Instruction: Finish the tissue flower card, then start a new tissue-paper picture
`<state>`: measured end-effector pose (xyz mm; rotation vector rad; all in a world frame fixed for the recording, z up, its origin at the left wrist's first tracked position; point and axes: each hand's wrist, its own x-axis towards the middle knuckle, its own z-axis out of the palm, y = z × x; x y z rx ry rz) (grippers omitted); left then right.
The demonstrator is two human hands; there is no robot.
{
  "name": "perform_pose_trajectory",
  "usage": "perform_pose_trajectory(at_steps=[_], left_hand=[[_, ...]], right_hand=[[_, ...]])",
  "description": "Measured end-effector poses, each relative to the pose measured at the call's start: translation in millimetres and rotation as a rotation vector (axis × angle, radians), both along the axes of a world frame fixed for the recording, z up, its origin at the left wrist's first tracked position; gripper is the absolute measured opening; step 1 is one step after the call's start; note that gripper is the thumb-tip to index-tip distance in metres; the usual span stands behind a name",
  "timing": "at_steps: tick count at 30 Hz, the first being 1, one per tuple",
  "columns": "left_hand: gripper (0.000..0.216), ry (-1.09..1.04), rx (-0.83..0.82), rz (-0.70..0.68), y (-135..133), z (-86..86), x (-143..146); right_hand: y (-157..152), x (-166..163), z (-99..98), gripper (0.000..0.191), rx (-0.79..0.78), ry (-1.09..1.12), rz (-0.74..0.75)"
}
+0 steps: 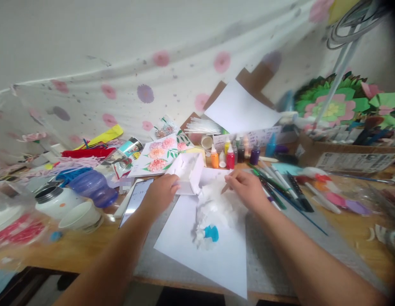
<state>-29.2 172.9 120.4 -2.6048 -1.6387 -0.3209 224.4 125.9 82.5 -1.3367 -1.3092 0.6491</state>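
My left hand point(162, 193) grips the near left edge of a small white open box point(187, 168), which is tilted above the paper. Over the paper's upper part is my right hand point(243, 187), its fingers pinched together. Whatever is between those fingertips is too blurred to make out. Just below and left of it lies a heap of white fluffy or crumpled material point(216, 208). A bright blue patch point(211, 233) sits at the heap's near end. All of this rests on a white sheet of paper point(229, 263).
Small paint bottles point(230, 158) stand behind the paper. Markers and brushes point(280, 182) lie right of my right hand. Left are a phone point(136, 202), a white cup point(80, 216) and an open white jar point(53, 204). A cardboard box point(347, 157) stands at the back right.
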Motion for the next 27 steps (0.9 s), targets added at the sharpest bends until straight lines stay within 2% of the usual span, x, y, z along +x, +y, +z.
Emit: perform_pose_trajectory(at_steps=[5,8,11,14,16,18,21,24,27], left_hand=[[0.018,-0.011,0.091,0.036,43.4,11.4,23.8],[0.025,-0.023,0.091,0.043,70.3,3.1,45.9],[0.024,-0.058,0.066,0.034,80.6,-9.5,61.9],[0.022,-0.148,0.075,0.041,67.9,-14.1,66.5],[0.03,-0.225,0.078,0.056,50.7,-10.7,63.8],[0.026,-0.277,0.013,0.036,32.2,-5.0,58.7],[0.017,-0.285,-0.28,-0.117,9.9,-0.4,50.1],[0.013,-0.257,-0.57,-0.306,-2.4,-4.4,43.9],[0.007,-0.248,-0.687,-0.398,-6.4,-11.2,40.8]], right_hand=[[2.5,1.8,-5.8,0.033,0.043,0.038,-0.134],[3.6,1.4,-7.8,0.033,0.044,0.056,-0.125],[3.2,0.7,-6.3,0.032,0.036,0.081,-0.044],[-1.1,-1.3,-0.5,0.03,0.0,0.083,0.086],[-5.4,-3.2,4.2,0.029,-0.034,0.055,0.18],[-9.5,-5.3,7.0,0.03,-0.071,0.005,0.283],[-12.4,-7.8,5.1,0.031,-0.117,-0.157,0.393],[-9.8,-7.9,-1.6,0.027,-0.13,-0.311,0.377],[-1.3,-5.7,-5.4,0.026,-0.129,-0.377,0.314]])
